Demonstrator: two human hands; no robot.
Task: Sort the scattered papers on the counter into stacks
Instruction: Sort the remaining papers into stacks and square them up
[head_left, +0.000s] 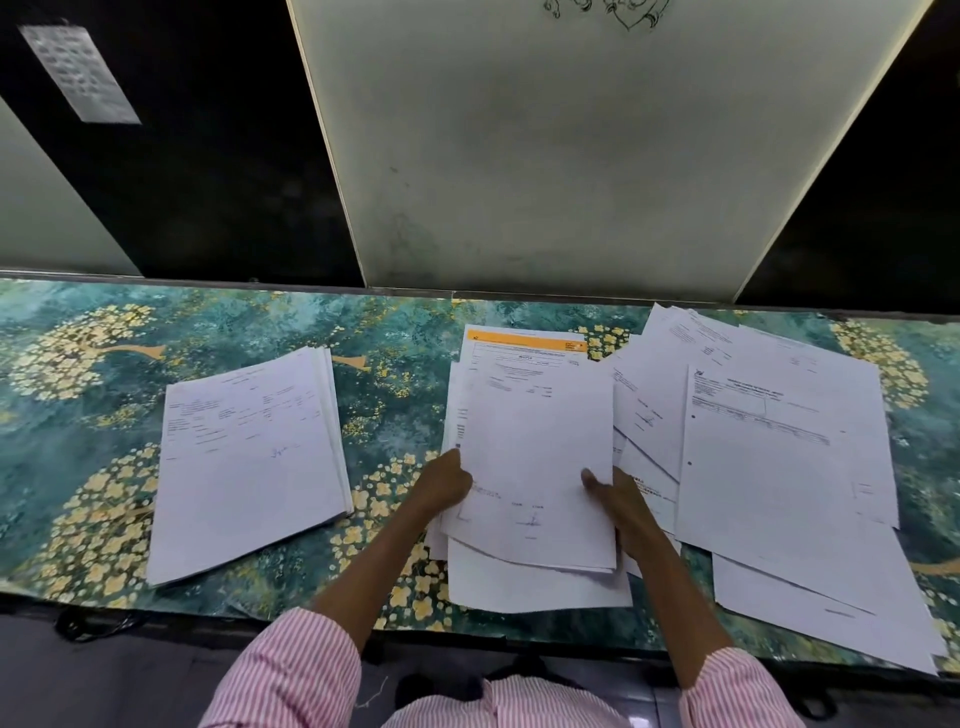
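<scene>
A neat stack of white printed papers (249, 457) lies on the left of the counter (78, 415). In the middle, both hands hold a bundle of white sheets (537, 447). My left hand (445, 483) grips its left edge, thumb on top. My right hand (618, 499) grips its right edge, thumb on the top sheet. Behind the bundle lies a sheet with an orange header (524, 344). Loose overlapping papers (779, 467) spread over the right side. More loose sheets (519, 587) lie under the bundle near the front edge.
The counter has a green and yellow floral cover. A white panel (545, 145) and dark glass rise behind it. A paper notice (78, 73) is stuck on the dark glass at upper left. Some right-hand sheets overhang the front edge (883, 649).
</scene>
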